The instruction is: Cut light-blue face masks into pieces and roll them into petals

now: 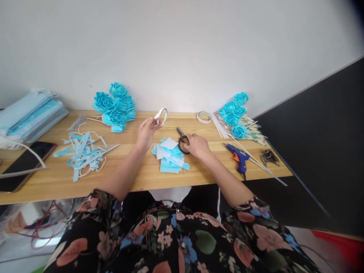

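Observation:
My left hand (146,132) is raised a little above the wooden table (133,178) and pinches a small white tape roll (160,116) between thumb and fingers. My right hand (197,146) rests on the table with its fingers curled round the black handles of a pair of scissors (182,140). Between the two hands lies a pile of cut blue and white mask pieces (170,156).
Blue paper-like roses (115,106) lie at the back left, more roses on sticks (236,115) at the back right. A second tape roll (204,117), a blue glue gun (239,158), wooden sticks (256,161), mask scraps (83,151), a stack of masks (30,115) and a phone (24,165) surround them.

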`<action>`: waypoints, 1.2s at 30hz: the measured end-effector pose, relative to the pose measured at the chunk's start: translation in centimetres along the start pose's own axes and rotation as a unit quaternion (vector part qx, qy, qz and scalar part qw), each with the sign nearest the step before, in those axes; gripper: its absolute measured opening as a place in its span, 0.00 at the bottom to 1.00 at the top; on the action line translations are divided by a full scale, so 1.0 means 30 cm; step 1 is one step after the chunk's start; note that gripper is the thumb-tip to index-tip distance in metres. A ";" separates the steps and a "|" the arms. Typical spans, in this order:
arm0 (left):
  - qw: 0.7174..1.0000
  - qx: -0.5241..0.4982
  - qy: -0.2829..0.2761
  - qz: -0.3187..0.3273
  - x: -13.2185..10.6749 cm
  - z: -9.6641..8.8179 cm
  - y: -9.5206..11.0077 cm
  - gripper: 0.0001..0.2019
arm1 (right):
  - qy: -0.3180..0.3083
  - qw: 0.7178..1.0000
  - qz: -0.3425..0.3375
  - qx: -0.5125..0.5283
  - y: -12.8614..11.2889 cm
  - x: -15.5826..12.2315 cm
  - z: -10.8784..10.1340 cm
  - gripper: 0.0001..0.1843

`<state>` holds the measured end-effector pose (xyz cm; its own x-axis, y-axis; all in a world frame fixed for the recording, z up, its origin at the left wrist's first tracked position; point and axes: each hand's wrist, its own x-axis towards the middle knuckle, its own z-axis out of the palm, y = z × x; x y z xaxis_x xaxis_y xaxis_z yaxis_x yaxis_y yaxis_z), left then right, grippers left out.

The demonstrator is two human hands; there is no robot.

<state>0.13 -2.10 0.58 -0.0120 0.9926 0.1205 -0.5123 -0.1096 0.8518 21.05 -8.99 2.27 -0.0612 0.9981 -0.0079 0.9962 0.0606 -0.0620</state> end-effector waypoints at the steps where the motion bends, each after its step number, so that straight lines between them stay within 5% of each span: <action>1: 1.000 -0.005 -0.001 -0.003 0.002 -0.001 0.000 0.15 | 0.003 1.000 0.012 0.013 0.013 0.007 0.001 0.18; 5: 0.999 -0.029 -0.019 -0.012 0.007 -0.006 0.004 0.17 | 0.032 0.978 0.064 0.196 0.113 0.041 -0.009 0.21; 7: 0.999 -0.029 -0.030 -0.015 0.005 -0.005 0.006 0.18 | 0.029 0.916 0.087 0.390 0.163 0.054 -0.022 0.26; 11: 0.998 -0.027 -0.051 -0.021 -0.006 0.001 0.006 0.18 | -0.019 0.737 0.023 0.675 0.189 0.057 -0.043 0.27; 14: 0.997 -0.039 -0.060 -0.023 -0.012 0.003 0.003 0.16 | -0.084 0.692 -0.049 0.716 0.154 0.047 -0.048 0.34; 18: 0.996 -0.046 -0.075 -0.022 -0.011 -0.001 0.001 0.13 | -0.163 0.664 -0.143 0.716 0.106 0.055 -0.055 0.39; 24: 0.996 -0.039 -0.074 -0.034 -0.009 -0.005 -0.005 0.13 | -0.240 0.661 -0.217 0.678 0.089 0.121 -0.048 0.36; 36: 0.992 -0.026 -0.095 -0.076 -0.036 0.013 -0.022 0.12 | -0.219 0.667 -0.225 0.676 0.090 0.082 -0.012 0.31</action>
<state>0.82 -3.12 0.08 0.2278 0.9695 0.0902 -0.5399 0.0487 0.8403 23.63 -6.36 2.45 -0.6417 0.7658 0.0419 -0.0753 -0.0085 -0.9971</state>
